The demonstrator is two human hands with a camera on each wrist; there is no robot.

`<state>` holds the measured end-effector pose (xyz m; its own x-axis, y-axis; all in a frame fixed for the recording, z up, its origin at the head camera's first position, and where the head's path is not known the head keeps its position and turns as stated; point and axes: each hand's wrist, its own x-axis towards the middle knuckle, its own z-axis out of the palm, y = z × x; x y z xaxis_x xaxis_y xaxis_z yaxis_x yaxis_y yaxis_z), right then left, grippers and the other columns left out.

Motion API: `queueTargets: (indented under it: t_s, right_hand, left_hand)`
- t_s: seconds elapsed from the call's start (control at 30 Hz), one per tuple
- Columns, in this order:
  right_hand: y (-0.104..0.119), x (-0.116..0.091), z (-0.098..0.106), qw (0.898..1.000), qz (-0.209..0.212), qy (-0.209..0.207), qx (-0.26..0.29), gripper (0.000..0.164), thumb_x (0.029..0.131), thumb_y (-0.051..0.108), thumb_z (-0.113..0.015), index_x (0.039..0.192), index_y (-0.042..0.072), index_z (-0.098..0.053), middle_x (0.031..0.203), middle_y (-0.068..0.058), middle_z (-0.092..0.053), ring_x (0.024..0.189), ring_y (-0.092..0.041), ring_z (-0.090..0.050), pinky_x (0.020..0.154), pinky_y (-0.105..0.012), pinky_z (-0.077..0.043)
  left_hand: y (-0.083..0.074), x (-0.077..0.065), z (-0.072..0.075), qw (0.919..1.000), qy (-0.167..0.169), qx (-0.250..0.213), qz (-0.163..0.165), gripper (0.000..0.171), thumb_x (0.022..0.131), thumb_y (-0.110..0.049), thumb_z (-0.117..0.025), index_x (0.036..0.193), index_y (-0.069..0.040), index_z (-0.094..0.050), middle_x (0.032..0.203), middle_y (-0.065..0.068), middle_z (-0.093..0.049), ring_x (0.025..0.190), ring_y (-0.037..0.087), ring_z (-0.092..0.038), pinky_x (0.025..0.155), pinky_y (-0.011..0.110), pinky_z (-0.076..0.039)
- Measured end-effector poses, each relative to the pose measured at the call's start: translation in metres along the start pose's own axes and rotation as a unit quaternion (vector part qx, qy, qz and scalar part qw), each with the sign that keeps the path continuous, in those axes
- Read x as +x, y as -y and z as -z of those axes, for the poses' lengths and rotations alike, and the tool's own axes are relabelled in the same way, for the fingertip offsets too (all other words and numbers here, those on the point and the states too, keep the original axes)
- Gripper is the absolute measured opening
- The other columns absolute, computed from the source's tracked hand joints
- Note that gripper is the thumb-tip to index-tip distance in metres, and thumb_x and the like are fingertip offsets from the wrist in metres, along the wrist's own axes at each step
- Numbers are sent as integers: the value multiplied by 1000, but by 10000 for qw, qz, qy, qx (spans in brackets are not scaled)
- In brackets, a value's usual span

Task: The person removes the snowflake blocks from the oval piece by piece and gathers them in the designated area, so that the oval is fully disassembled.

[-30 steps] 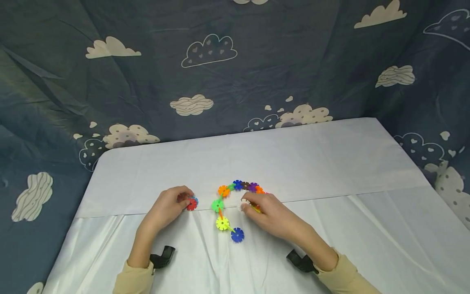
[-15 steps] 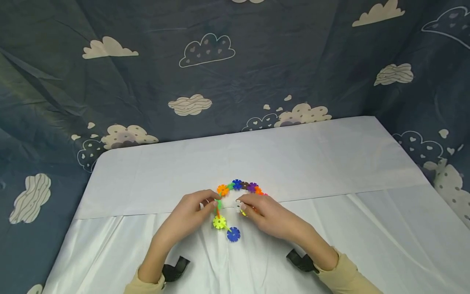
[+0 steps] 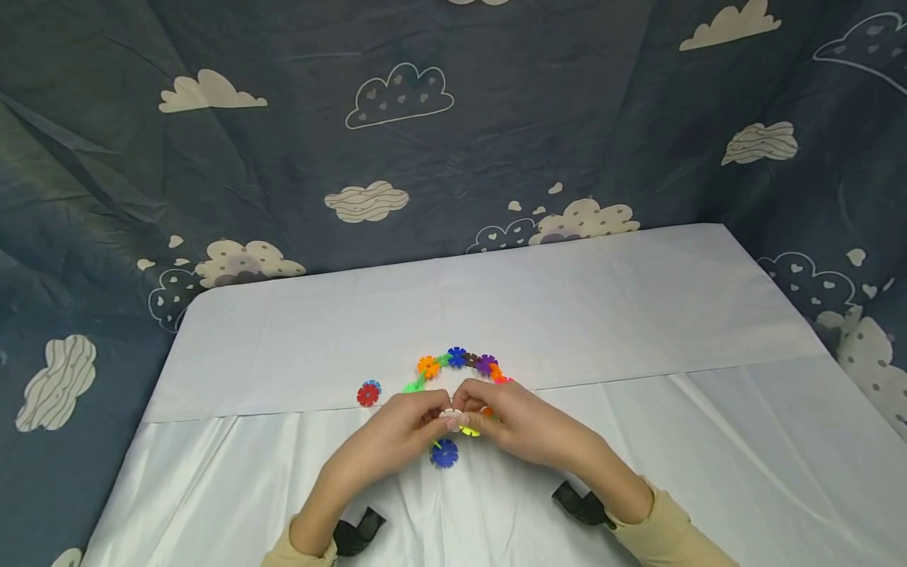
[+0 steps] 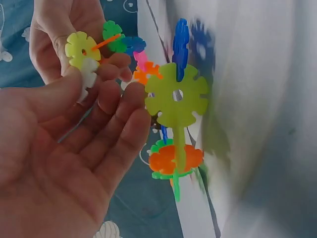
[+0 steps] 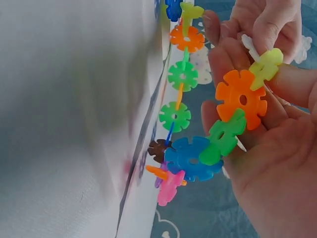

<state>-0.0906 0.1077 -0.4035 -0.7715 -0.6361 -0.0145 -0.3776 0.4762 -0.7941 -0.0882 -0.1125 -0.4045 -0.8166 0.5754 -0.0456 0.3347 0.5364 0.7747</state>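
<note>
In the head view my two hands meet over a curved chain of coloured, notched plastic discs. My left hand pinches a white disc between thumb and fingers. My right hand pinches the yellow disc beside it, which touches the white one. From the yellow disc the chain runs through an orange disc, a green disc and a blue disc across my right palm. At the chain's other end, a dark blue disc lies below my hands. The hands cover part of the chain.
A red disc lies partly over a light blue one on the white cloth, left of the chain. Black wrist straps show at both wrists. A dark cloud-print curtain hangs behind the table.
My left hand has left the red and light blue discs and moved right to the white disc. My right hand, holding the chain, has shifted slightly left and nearer.
</note>
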Motion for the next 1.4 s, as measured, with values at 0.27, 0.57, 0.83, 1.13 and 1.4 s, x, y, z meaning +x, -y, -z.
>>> queueTargets:
  t_s: [0.27, 0.57, 0.83, 1.13, 1.4]
  right_hand:
    - [5, -1, 3, 9998, -109, -127, -128, 16, 96, 46, -61, 105, 34, -58, 102, 19, -64, 95, -4, -58, 82, -35, -48]
    - [3, 0, 7, 9983, -251, -226, -468, 30, 88, 45, -73, 109, 27, -63, 101, 20, -62, 94, -5, -57, 86, -37, -47]
    - [3, 0, 6, 9994, -83, -317, -134, 27, 89, 42, -72, 108, 25, -65, 97, 18, -62, 87, -8, -57, 80, -39, -49]
    - [5, -1, 7, 9994, 142, -237, -225, 18, 91, 31, -70, 108, 27, -64, 100, 19, -60, 94, -8, -56, 84, -34, -47]
    - [2, -1, 8, 9993, 96, -280, -211, 21, 90, 27, -71, 109, 19, -67, 102, 19, -61, 95, -6, -55, 88, -36, -47]
  left_hand:
    - [1, -1, 3, 9976, -432, -13, -549, 12, 95, -24, -67, 84, -20, -67, 73, -14, -53, 66, 10, -49, 60, 26, -41]
    - [2, -2, 4, 9980, -481, -420, -10, 8, 95, -18, -67, 87, -18, -70, 74, -12, -55, 71, 11, -52, 62, 28, -43]
    - [3, -1, 5, 9949, -559, -830, -139, 7, 94, -20, -69, 89, -15, -69, 79, -10, -58, 76, 14, -55, 67, 33, -47]
    - [9, 1, 4, 9940, -390, -788, -649, 13, 98, -24, -62, 89, -16, -66, 81, -7, -56, 76, 14, -52, 69, 34, -41]
    - [12, -3, 16, 9948, -700, -580, -458, 11, 97, -23, -64, 87, -20, -62, 78, -7, -52, 74, 14, -51, 64, 33, -41]
